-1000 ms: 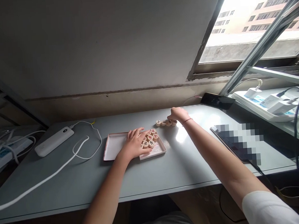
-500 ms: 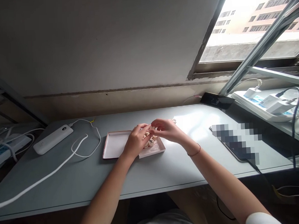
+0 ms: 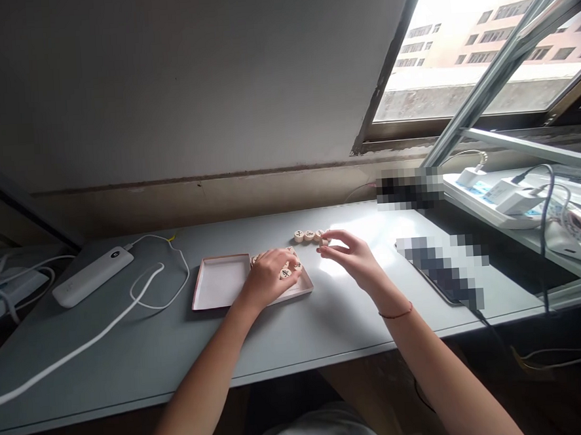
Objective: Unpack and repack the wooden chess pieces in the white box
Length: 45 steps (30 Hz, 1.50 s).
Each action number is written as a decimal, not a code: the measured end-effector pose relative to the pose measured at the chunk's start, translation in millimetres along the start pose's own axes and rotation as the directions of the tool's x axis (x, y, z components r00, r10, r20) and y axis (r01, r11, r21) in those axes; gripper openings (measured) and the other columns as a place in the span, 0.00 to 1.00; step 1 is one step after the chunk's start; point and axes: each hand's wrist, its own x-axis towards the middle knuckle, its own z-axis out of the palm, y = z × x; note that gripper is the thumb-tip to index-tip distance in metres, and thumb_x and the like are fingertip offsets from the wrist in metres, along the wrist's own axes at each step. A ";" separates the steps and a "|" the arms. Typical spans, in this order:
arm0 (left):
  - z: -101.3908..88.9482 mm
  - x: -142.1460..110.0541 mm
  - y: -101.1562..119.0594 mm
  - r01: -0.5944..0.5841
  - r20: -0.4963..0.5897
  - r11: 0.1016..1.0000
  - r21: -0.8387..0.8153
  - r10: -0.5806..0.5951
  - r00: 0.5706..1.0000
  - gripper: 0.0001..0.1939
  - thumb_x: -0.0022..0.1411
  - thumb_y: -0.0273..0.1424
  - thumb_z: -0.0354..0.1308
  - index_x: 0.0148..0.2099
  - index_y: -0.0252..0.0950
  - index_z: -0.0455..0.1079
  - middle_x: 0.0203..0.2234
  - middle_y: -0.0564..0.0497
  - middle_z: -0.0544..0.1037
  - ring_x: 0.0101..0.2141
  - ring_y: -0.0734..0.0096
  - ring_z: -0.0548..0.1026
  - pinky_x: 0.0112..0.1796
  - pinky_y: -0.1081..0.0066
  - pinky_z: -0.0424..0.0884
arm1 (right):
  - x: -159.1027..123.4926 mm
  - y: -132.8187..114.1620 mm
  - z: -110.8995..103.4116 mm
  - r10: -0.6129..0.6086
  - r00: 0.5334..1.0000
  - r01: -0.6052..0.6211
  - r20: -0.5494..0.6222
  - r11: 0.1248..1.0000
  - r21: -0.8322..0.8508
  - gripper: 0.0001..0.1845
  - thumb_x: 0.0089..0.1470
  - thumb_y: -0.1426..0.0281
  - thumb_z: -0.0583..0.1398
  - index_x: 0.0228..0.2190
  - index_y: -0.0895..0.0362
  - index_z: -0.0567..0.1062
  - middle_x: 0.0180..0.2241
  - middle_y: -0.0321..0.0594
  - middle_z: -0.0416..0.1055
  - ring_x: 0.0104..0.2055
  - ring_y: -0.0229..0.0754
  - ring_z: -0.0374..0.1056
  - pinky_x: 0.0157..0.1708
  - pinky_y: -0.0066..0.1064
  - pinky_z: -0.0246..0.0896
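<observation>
My left hand (image 3: 269, 276) curls over a shallow white box (image 3: 301, 288) of round wooden xiangqi pieces (image 3: 285, 273). Its thumb and fingers close round a piece (image 3: 297, 265) at the box's right side, while the palm hides part of the pile. To the right, my right hand (image 3: 354, 256) pinches one pale piece (image 3: 323, 243) between thumb and fingertips. This piece is just in front of a short row of xiangqi pieces (image 3: 309, 235) lying on the table behind the box. The fingertips partly cover the row's right end.
An open box lid (image 3: 223, 282) lies against the box's left side. Farther left are a white power bank (image 3: 93, 277) and a white cable (image 3: 105, 334) across the grey table (image 3: 323, 347). A phone (image 3: 436, 271), partly blurred out, lies at right, near a shelf with plugs (image 3: 510, 201).
My hands have parted: the right moved right to the row with a piece, and the left lowered over the pieces in the box. The view has turned slightly right, and more of the row shows.
</observation>
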 end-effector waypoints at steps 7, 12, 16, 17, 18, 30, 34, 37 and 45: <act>4.2 5.3 6.2 -0.081 0.214 0.981 0.178 0.042 0.976 0.05 0.60 0.33 0.59 0.31 0.39 0.71 0.31 0.54 0.80 0.46 0.62 0.72 0.48 0.58 0.56 | -7.8 4.3 -3.3 -0.036 0.999 0.036 0.022 0.999 -0.030 0.22 0.44 0.54 0.66 0.36 0.55 0.74 0.41 0.44 0.74 0.40 0.48 0.73 0.40 0.40 0.72; 7.3 7.0 2.1 -0.111 0.252 0.964 0.240 0.049 0.967 0.07 0.62 0.32 0.56 0.31 0.39 0.72 0.39 0.53 0.80 0.47 0.61 0.69 0.46 0.57 0.56 | -14.6 9.9 4.8 -0.089 0.991 0.107 0.100 0.976 -0.188 0.17 0.49 0.58 0.63 0.39 0.54 0.73 0.42 0.44 0.74 0.39 0.44 0.73 0.38 0.36 0.72; 1.4 5.0 -3.0 -0.074 0.201 0.967 0.245 0.024 0.979 0.04 0.60 0.33 0.58 0.34 0.41 0.74 0.45 0.52 0.77 0.47 0.61 0.69 0.45 0.58 0.58 | -19.9 11.7 16.9 -0.183 0.958 0.263 0.219 0.865 -0.428 0.07 0.54 0.64 0.60 0.35 0.53 0.73 0.36 0.40 0.75 0.35 0.42 0.71 0.34 0.34 0.68; -2.3 3.7 -5.0 -0.054 0.190 0.967 0.248 0.006 0.982 0.04 0.60 0.34 0.58 0.35 0.42 0.74 0.45 0.52 0.77 0.48 0.61 0.68 0.46 0.58 0.59 | -20.0 11.2 20.4 -0.204 0.946 0.307 0.252 0.816 -0.491 0.05 0.54 0.66 0.59 0.33 0.53 0.74 0.34 0.39 0.74 0.35 0.42 0.70 0.34 0.34 0.66; -6.7 2.1 -7.6 -0.030 0.185 0.968 0.251 -0.018 0.983 0.04 0.59 0.34 0.59 0.37 0.43 0.74 0.46 0.51 0.76 0.49 0.60 0.67 0.47 0.58 0.59 | -19.6 10.4 23.8 -0.218 0.933 0.346 0.287 0.763 -0.545 0.03 0.54 0.68 0.59 0.32 0.53 0.74 0.33 0.38 0.74 0.35 0.42 0.69 0.35 0.34 0.65; -34.2 -10.1 -36.5 0.267 0.383 0.928 0.260 -0.353 0.854 0.40 0.51 0.45 0.62 0.65 0.46 0.56 0.59 0.46 0.63 0.61 0.49 0.57 0.62 0.47 0.45 | -11.1 4.6 43.4 -0.126 0.912 0.403 0.391 0.452 -0.796 0.04 0.51 0.76 0.61 0.30 0.57 0.72 0.34 0.40 0.68 0.31 0.39 0.63 0.26 0.27 0.52; -34.9 -8.6 -33.7 0.260 0.405 0.925 0.275 -0.357 0.842 0.40 0.52 0.42 0.62 0.65 0.44 0.55 0.60 0.46 0.62 0.63 0.50 0.53 0.63 0.47 0.41 | 0.4 8.5 34.2 -0.140 0.906 0.404 0.401 0.571 -0.715 0.07 0.54 0.66 0.62 0.32 0.56 0.72 0.35 0.39 0.68 0.28 0.36 0.63 0.28 0.27 0.56; -34.8 -7.8 -32.6 0.253 0.406 0.926 0.280 -0.353 0.843 0.39 0.54 0.40 0.61 0.65 0.42 0.55 0.60 0.45 0.62 0.63 0.52 0.54 0.63 0.46 0.40 | 22.1 11.1 28.5 -0.175 0.929 0.367 0.327 0.558 -0.744 0.11 0.57 0.64 0.59 0.39 0.57 0.72 0.41 0.43 0.70 0.30 0.37 0.65 0.31 0.29 0.58; -32.8 -10.8 -40.2 0.251 0.392 0.935 0.252 -0.336 0.856 0.42 0.52 0.42 0.64 0.66 0.45 0.53 0.63 0.45 0.60 0.65 0.50 0.50 0.63 0.43 0.40 | 76.1 13.0 47.1 0.050 0.959 0.261 0.278 0.217 -0.941 0.18 0.58 0.76 0.51 0.48 0.55 0.71 0.44 0.47 0.72 0.37 0.47 0.71 0.27 0.30 0.55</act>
